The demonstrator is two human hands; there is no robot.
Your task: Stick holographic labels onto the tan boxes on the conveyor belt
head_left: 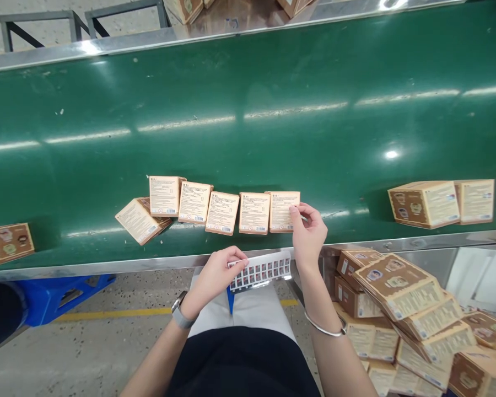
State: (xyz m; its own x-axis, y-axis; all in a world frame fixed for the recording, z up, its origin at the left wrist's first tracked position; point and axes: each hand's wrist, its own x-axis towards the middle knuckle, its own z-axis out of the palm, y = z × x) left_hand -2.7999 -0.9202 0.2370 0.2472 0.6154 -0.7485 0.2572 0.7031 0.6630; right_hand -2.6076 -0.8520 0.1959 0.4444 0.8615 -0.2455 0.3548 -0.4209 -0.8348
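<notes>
My left hand (pixel 221 270) pinches the left end of a sticker sheet (pixel 268 269), a white grid with small dark and reddish cells, held over my lap at the belt's near edge. My right hand (pixel 310 229) is closed, its thumb tip on the lower right face of a small cardboard box (pixel 281 212). A tiny dark spot shows at the thumb; what the fingers pinch there is too small to name. Left of this box, several similar boxes (pixel 222 213) stand in a row, printed cream faces up. A tilted box (pixel 140 220) leans at the row's left end.
The green conveyor belt (pixel 248 149) runs across the view with a metal edge. Two boxes (pixel 430 204) stand to the right, another box (pixel 10 242) at far left. A heap of boxes (pixel 400 286) lies at lower right. A blue stool (pixel 62 298) is at lower left.
</notes>
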